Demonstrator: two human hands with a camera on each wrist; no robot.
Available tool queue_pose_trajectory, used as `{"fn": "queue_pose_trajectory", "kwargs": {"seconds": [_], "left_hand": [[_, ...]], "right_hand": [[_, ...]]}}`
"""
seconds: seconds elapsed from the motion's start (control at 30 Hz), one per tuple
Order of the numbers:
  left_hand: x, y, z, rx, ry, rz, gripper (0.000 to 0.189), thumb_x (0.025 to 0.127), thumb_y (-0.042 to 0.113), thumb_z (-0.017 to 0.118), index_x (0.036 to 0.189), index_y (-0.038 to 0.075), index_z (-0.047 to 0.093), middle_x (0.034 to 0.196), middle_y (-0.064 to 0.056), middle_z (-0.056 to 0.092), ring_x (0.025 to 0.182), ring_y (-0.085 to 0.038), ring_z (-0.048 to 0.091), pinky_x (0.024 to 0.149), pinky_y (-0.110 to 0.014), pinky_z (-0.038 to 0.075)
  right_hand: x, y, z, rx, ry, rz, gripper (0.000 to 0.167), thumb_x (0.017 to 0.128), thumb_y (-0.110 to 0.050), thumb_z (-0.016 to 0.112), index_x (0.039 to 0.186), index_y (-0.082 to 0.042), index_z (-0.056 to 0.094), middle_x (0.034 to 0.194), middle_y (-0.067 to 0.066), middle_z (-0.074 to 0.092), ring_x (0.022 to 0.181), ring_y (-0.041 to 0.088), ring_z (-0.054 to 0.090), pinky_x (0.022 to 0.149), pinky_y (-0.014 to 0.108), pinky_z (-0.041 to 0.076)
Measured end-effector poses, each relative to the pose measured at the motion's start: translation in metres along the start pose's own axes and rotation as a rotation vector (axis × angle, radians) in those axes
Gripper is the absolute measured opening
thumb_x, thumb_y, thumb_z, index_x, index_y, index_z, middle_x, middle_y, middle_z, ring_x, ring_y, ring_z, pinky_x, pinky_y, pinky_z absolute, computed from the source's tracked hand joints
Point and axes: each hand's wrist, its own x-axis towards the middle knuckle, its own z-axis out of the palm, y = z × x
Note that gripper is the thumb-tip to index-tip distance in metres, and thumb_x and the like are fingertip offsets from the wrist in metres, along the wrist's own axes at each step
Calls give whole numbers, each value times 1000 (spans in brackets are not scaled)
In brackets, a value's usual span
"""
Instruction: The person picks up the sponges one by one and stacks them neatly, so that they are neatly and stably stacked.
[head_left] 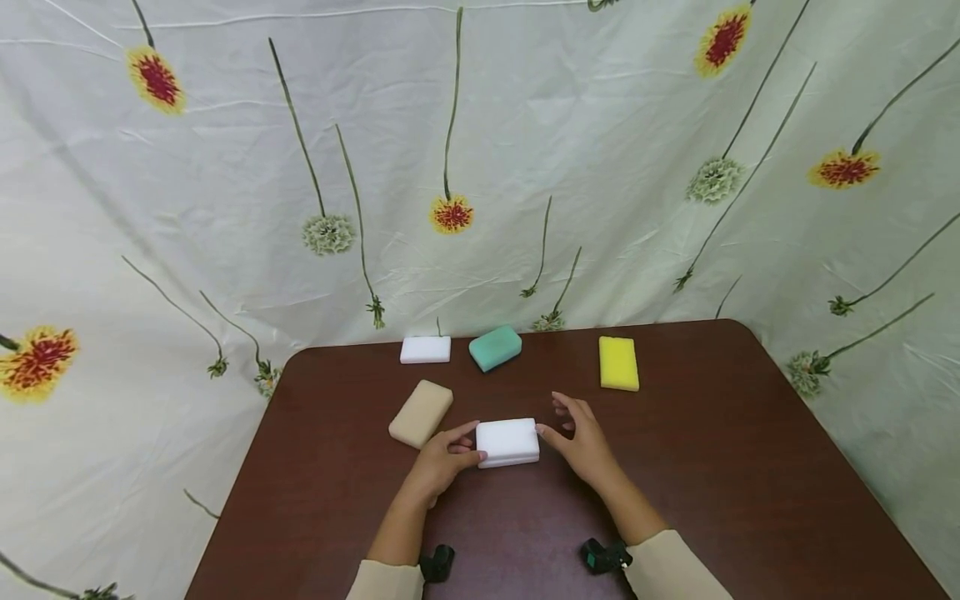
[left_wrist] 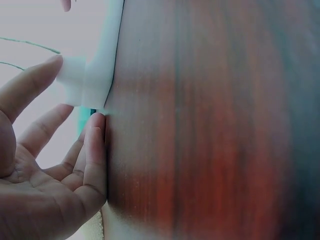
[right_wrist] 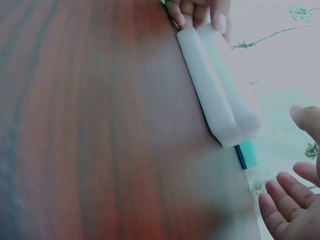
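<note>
Two white sponges (head_left: 507,440) lie stacked flat on the table, one on the other, in the middle of the head view. My left hand (head_left: 442,463) pinches the left end of the stack, thumb at the near corner and index finger at the far corner. In the left wrist view its other fingers curl low by the tabletop. Beside the stack's right end is my right hand (head_left: 587,446), its fingers loosely spread and its thumb close to the far right corner. The right wrist view shows this hand (right_wrist: 295,200) apart from the two layers (right_wrist: 220,90).
A beige sponge (head_left: 422,414) lies left of the stack, near my left hand. Toward the back edge lie another white sponge (head_left: 425,350), a green sponge (head_left: 496,348) and a yellow sponge (head_left: 618,363). Behind the brown table (head_left: 315,467) hangs a flowered cloth (head_left: 390,167).
</note>
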Motion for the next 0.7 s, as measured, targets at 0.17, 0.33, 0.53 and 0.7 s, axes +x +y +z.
{"fn": "queue_pose_trajectory", "kwargs": {"seconds": [0.17, 0.33, 0.53, 0.7], "left_hand": [[-1, 1, 0, -3, -3, -4, 61, 83, 16, 83, 141, 14, 62, 115, -14, 61, 102, -21, 58, 81, -28, 47], [-1, 0, 0, -5, -3, 1, 61, 83, 16, 83, 140, 13, 62, 115, -14, 61, 102, -21, 58, 81, -28, 48], [-1, 0, 0, -17, -4, -3, 61, 83, 15, 83, 140, 13, 62, 115, -14, 60, 102, -22, 57, 81, -28, 47], [-2, 1, 0, -26, -8, -1, 61, 83, 16, 83, 140, 13, 62, 115, -15, 60, 103, -22, 57, 81, -28, 47]], "right_hand": [[5, 3, -8, 23, 46, 23, 68, 91, -26, 78, 148, -5, 48, 138, 14, 52, 126, 30, 53, 101, 47, 48], [9, 4, -17, 38, 66, 71, 68, 92, -29, 76, 149, -7, 46, 140, 15, 49, 128, 30, 51, 105, 48, 46], [14, 8, -30, 49, 102, 117, 69, 93, -32, 74, 150, -7, 45, 141, 15, 48, 129, 32, 50, 108, 49, 44], [19, 14, -40, 40, 150, 137, 68, 93, -32, 74, 149, -7, 45, 141, 16, 47, 129, 32, 49, 108, 48, 43]]}}
